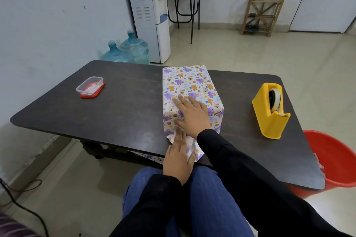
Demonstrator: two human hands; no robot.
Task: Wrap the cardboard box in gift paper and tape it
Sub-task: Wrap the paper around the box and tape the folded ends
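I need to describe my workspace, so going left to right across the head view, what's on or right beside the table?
clear container with a red lid → gift-wrapped box → yellow tape dispenser → red bucket

bare tabletop left of wrapped box, tape dispenser standing right

Counts: 1 wrapped box, 1 tape dispenser, 1 lidded container, 2 grips (left grip, right grip), 2 water jugs, 1 water dispenser, 1 red tub, 1 wooden rack.
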